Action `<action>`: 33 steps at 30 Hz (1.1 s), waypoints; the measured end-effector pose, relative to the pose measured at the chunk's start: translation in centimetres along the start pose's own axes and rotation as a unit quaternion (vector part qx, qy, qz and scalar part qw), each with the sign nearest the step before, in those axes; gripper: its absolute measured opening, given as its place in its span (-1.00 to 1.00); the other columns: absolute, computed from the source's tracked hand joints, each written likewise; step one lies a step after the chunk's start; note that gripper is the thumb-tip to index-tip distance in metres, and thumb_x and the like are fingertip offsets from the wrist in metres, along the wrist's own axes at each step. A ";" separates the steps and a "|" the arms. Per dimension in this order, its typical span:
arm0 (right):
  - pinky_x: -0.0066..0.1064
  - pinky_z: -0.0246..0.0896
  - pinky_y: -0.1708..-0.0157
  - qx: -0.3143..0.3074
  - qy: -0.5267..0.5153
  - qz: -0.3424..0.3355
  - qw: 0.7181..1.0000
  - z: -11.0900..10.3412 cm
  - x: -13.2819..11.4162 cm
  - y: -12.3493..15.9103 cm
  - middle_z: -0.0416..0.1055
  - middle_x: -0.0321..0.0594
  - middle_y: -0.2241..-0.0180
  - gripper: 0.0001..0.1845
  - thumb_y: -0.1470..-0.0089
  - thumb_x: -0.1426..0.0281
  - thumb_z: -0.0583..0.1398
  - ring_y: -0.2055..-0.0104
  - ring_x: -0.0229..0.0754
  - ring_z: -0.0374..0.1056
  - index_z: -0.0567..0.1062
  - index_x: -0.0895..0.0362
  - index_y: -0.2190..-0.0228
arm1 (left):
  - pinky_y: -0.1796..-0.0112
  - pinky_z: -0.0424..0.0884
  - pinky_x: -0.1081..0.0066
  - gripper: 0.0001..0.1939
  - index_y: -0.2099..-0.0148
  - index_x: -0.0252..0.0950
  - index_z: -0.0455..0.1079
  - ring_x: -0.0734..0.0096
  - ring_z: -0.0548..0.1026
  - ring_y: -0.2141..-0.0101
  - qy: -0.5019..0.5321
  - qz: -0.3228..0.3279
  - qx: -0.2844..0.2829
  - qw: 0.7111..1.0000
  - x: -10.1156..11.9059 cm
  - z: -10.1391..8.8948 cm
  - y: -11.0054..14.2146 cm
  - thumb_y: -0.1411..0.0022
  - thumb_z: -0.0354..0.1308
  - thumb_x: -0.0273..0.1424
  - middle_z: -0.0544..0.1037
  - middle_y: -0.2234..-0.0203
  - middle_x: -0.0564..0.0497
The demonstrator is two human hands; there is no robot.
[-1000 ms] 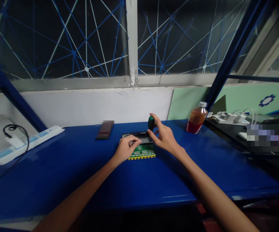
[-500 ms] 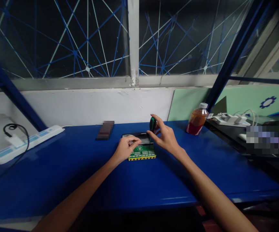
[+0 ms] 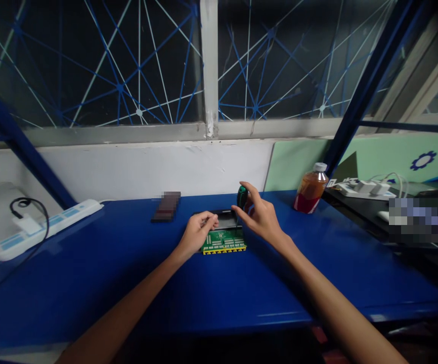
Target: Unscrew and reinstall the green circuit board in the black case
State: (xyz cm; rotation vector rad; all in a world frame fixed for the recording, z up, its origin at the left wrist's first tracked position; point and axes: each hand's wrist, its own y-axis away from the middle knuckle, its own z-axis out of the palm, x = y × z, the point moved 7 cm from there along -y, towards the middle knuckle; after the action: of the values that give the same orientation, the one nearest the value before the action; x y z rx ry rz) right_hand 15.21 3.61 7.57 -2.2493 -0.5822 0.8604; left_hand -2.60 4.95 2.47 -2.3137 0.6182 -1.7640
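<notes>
A green circuit board (image 3: 223,239) with a yellow strip along its near edge lies on the blue table. Behind it, partly covered by my left hand, is a dark frame-like part (image 3: 227,220) with a grey inside. My right hand (image 3: 262,216) grips a screwdriver (image 3: 242,196) by its green and black handle. Its thin shaft points down at the board's right side; whether the tip touches a screw is too small to tell. At the board's left, my left hand (image 3: 196,231) has thumb and fingers pinched together, and what they may hold is hidden.
On the blue table (image 3: 188,293), a dark blurred-out flat object (image 3: 168,206) lies behind and left of the board. A white power strip (image 3: 48,230) with a black cable is at far left. A drink bottle (image 3: 311,188) stands at the right.
The screwdriver handle has turned a little, showing more green. My left fingers have curled in closer. The whole view has shifted slightly.
</notes>
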 end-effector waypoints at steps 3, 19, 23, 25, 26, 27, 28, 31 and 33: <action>-0.33 0.30 0.49 0.045 -0.093 0.040 0.994 -0.6 0.4 -0.1 0.38 -0.32 0.48 -0.37 -0.09 0.22 0.17 0.56 -0.22 0.32 0.12 0.03 -0.15 | 0.42 0.35 0.48 -0.67 0.41 -0.34 0.39 0.44 0.43 0.49 0.019 -0.019 0.005 1.000 0.2 -0.1 0.1 -0.24 0.09 -0.18 0.48 0.52 0.01; -0.20 0.51 0.37 0.128 -0.326 0.134 0.927 -0.8 0.8 -0.1 0.31 -0.35 0.44 -0.32 -0.01 0.25 0.23 0.45 -0.17 0.45 0.02 -0.01 -0.08 | 0.58 0.23 0.54 -0.73 0.36 -0.37 0.41 0.50 0.38 0.49 0.143 -0.081 -0.019 0.986 -1.1 0.5 0.2 -0.21 0.14 -0.23 0.45 0.48 -0.02; -0.21 0.50 0.38 0.128 -0.309 0.128 0.934 -0.8 0.7 -0.2 0.31 -0.35 0.44 -0.31 -0.02 0.25 0.21 0.43 -0.14 0.46 0.00 -0.01 -0.10 | 0.62 0.17 0.56 -0.73 0.36 -0.37 0.41 0.55 0.34 0.53 0.159 -0.092 -0.016 0.983 -1.4 0.6 0.2 -0.19 0.17 -0.23 0.44 0.48 -0.01; -0.22 0.50 0.38 0.130 -0.311 0.129 0.933 -0.8 0.7 -0.1 0.31 -0.36 0.45 -0.32 -0.02 0.26 0.21 0.45 -0.15 0.46 0.00 -0.01 -0.09 | 0.63 0.15 0.57 -0.73 0.35 -0.38 0.42 0.57 0.32 0.55 0.162 -0.094 -0.012 0.982 -1.5 0.5 0.2 -0.18 0.18 -0.23 0.44 0.49 0.00; -0.22 0.50 0.37 0.132 -0.317 0.129 0.930 -0.8 0.6 -0.1 0.30 -0.36 0.46 -0.32 -0.02 0.26 0.22 0.46 -0.15 0.46 0.01 0.00 -0.09 | 0.63 0.14 0.57 -0.72 0.35 -0.38 0.42 0.58 0.31 0.56 0.166 -0.096 -0.010 0.981 -1.5 0.5 0.2 -0.18 0.19 -0.22 0.43 0.49 0.00; -0.22 0.50 0.37 0.135 -0.324 0.129 0.927 -0.8 0.6 0.0 0.30 -0.37 0.46 -0.32 -0.01 0.26 0.23 0.46 -0.16 0.46 0.02 0.00 -0.07 | 0.64 0.12 0.58 -0.71 0.35 -0.39 0.42 0.59 0.30 0.56 0.173 -0.099 -0.007 0.980 -1.6 0.5 0.2 -0.17 0.20 -0.22 0.43 0.50 0.00; -0.22 0.50 0.37 0.138 -0.332 0.130 0.924 -0.8 0.5 0.0 0.30 -0.37 0.46 -0.32 0.00 0.26 0.24 0.46 -0.16 0.46 0.03 -0.01 -0.06 | 0.64 0.10 0.59 -0.71 0.35 -0.39 0.42 0.60 0.29 0.57 0.182 -0.104 -0.006 0.978 -1.6 0.5 0.3 -0.16 0.22 -0.21 0.42 0.50 0.01; -0.24 0.49 0.37 0.148 -0.344 0.131 0.918 -0.7 0.4 0.2 0.30 -0.37 0.46 -0.32 0.03 0.27 0.27 0.43 -0.13 0.48 0.05 -0.01 -0.05 | 0.66 0.05 0.60 -0.68 0.36 -0.40 0.42 0.63 0.25 0.59 0.213 -0.128 -0.003 0.969 -1.7 0.5 0.4 -0.12 0.25 -0.19 0.39 0.52 0.02; -0.26 0.49 0.39 0.156 -0.347 0.127 0.916 -0.7 0.3 0.3 0.31 -0.38 0.46 -0.31 0.04 0.29 0.28 0.41 -0.12 0.48 0.06 -0.01 -0.05 | 0.67 0.02 0.60 -0.67 0.36 -0.40 0.42 0.64 0.24 0.60 0.227 -0.142 -0.001 0.964 -1.8 0.6 0.5 -0.11 0.26 -0.17 0.38 0.53 0.03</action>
State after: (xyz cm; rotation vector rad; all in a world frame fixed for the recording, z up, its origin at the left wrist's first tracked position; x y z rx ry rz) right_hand 15.91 3.26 7.59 -1.7124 -0.4111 1.7787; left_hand -2.55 5.19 0.57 -2.0864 0.3552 -2.4580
